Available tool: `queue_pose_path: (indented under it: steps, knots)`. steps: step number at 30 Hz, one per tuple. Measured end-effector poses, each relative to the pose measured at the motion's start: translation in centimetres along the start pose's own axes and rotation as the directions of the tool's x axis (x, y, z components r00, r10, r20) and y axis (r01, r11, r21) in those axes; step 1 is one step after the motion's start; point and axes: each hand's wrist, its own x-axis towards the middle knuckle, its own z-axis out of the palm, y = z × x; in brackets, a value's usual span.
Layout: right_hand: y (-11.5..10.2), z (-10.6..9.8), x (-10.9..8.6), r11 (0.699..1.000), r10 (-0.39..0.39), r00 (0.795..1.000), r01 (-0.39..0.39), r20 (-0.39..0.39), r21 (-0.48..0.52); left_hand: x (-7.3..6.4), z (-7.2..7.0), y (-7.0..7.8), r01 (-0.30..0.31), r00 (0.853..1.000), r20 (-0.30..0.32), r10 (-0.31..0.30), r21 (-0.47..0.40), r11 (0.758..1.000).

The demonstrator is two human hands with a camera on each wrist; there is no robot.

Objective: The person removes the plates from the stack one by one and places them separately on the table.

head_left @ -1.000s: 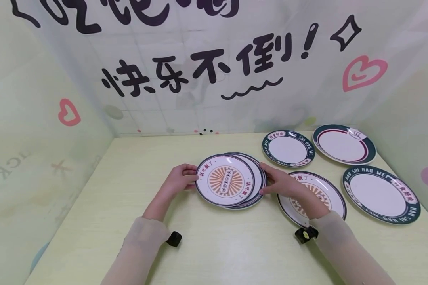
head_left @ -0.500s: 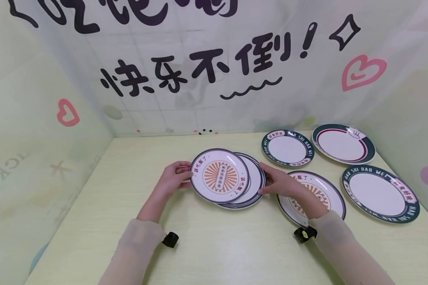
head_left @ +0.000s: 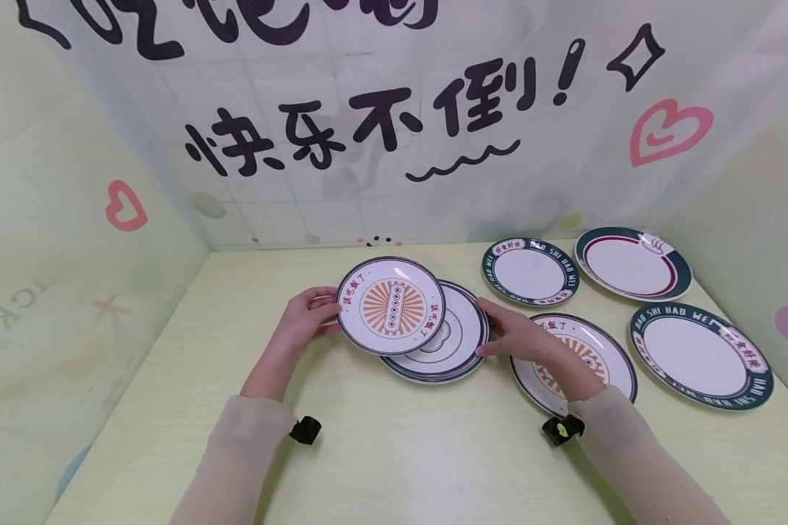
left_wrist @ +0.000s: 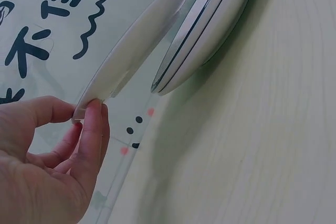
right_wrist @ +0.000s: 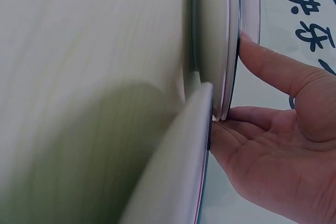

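My left hand (head_left: 302,319) pinches the left rim of a white plate (head_left: 391,310) with an orange sunburst print, thumb on one side and fingers on the other. In the left wrist view this plate (left_wrist: 128,51) is tilted and raised clear at its near edge from the stacked plates (left_wrist: 210,30) beside it. In the head view it still overlaps the stack (head_left: 449,357), whose top plate shows a line drawing, partly covered. My right hand (head_left: 515,334) holds the stack's right rim, with the thumb (right_wrist: 268,66) on the upper edge and fingers at the side.
Another sunburst plate (head_left: 565,379) lies under my right forearm, partly hidden. Further right lie a small green-rimmed plate (head_left: 532,273), a plate with a green and red rim (head_left: 630,266) and an oval green-rimmed plate (head_left: 702,357). A printed backdrop (head_left: 368,211) stands behind the table.
The left hand has drawn the top sunburst plate left and upward, uncovering more of the plate beneath. The right hand and the stack have stayed in place.
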Motion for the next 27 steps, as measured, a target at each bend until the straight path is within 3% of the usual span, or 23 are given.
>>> queue_pose_path:
  steps: [9, 19, 27]
  knots:
    - [0.0, 0.0, 0.0, 1.0, 0.0, 1.0, 0.0, -0.003, -0.018, 0.4, -0.9, 0.2, -0.017, 1.0, -0.022, 0.016, -0.077, 0.997]
    - [0.1, 0.0, 0.1, 0.999, -0.035, 0.999, 0.035, 0.002, -0.022, 0.8, -1.2, 0.6, 0.014, 0.996, -0.089, -0.024, -0.116, 0.993]
    - [0.1, -0.1, 0.1, 0.999, -0.014, 1.0, 0.014, -0.002, -0.032, 1.1, -1.4, 0.6, 0.03, 0.988, -0.141, -0.06, -0.203, 0.979]
